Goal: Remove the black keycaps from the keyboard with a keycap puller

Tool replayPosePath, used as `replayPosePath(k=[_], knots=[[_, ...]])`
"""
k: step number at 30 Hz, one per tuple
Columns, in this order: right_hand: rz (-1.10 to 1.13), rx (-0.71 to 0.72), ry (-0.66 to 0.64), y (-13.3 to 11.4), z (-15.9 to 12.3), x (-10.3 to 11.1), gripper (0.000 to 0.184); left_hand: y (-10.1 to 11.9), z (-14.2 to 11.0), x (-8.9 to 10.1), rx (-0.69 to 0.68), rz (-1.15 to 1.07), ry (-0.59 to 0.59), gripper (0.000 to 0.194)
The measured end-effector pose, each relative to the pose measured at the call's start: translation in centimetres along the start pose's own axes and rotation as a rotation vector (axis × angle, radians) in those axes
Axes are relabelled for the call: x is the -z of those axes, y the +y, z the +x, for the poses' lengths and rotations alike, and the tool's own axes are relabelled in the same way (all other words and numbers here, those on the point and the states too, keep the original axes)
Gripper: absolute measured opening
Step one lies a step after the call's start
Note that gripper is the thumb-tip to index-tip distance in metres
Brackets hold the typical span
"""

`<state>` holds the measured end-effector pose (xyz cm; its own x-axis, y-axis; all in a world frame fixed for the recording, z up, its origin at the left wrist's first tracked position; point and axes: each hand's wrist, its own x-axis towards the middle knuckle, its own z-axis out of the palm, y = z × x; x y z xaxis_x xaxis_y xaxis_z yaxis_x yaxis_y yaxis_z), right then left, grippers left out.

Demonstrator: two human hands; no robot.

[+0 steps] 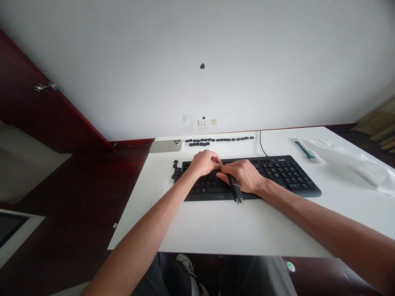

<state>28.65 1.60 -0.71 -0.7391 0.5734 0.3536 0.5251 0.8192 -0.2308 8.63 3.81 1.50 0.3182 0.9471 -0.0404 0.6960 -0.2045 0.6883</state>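
A black keyboard (277, 170) lies on the white table, with some of its keys hidden under my hands. My right hand (245, 174) is closed around a black keycap puller (235, 191), whose metal prongs point back toward me. Over the upper left part of the keyboard, my left hand (204, 162) has its fingers curled and pressed together against the fingertips of my right hand. Whatever sits between the left fingertips is hidden. Loose black keycaps (175, 172) lie at the keyboard's left end, and rows of keycaps (224, 139) are laid out behind it.
A phone (166, 146) lies face down at the table's back left. On the right are a blue-handled brush (305, 150) and a crumpled white plastic bag (354, 160). The keyboard cable (262, 144) runs toward the wall. The table's front edge (216, 253) is above my legs.
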Motion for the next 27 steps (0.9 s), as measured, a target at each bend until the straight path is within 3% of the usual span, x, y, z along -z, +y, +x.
replayPosePath(k=[13, 17, 21, 27], knots=[[0.011, 0.047, 0.104, -0.09, -0.29, -0.05, 0.036, 0.69, -0.04, -0.09, 0.077, 0.026, -0.024, 0.010], [-0.005, 0.108, 0.183, -0.17, -0.40, -0.32, 0.039, 0.60, 0.06, -0.32, 0.048, -0.053, -0.099, 0.012], [0.007, 0.074, 0.176, -0.42, -0.23, -0.13, 0.032, 0.39, 0.03, -0.51, 0.013, -0.002, -0.017, 0.016], [0.058, 0.013, 0.145, -0.46, -0.06, 0.09, 0.033, -0.23, -0.13, -0.41, -0.069, -0.020, -0.029, 0.016]])
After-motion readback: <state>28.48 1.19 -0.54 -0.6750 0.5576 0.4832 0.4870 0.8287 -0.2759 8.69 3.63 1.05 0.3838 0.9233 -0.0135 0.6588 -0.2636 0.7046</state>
